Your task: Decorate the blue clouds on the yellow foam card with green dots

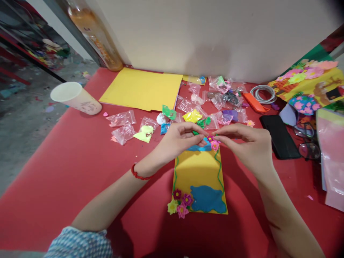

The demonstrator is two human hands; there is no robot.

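Observation:
A yellow card [199,172] lies on the red table, with wavy green lines down its sides. A blue clay patch [208,198] covers its lower right, and clay flowers [182,204] sit at its lower left corner. Over the card's top edge, my left hand [185,139] is closed with thumb and fingers together. My right hand [243,143] pinches beside it, fingertips almost meeting the left ones. Green bits show near both sets of fingertips; what exactly is held is too small to tell. Pink and magenta flowers [214,144] lie just below the fingertips.
Beyond my hands are clay packets [192,115] and a yellow folder [145,89]. At the left stand a paper cup [75,98] and a bottle [96,39]. A black phone [279,136], glasses [309,150], an orange tool [255,103] and a coiled cable [262,94] lie right.

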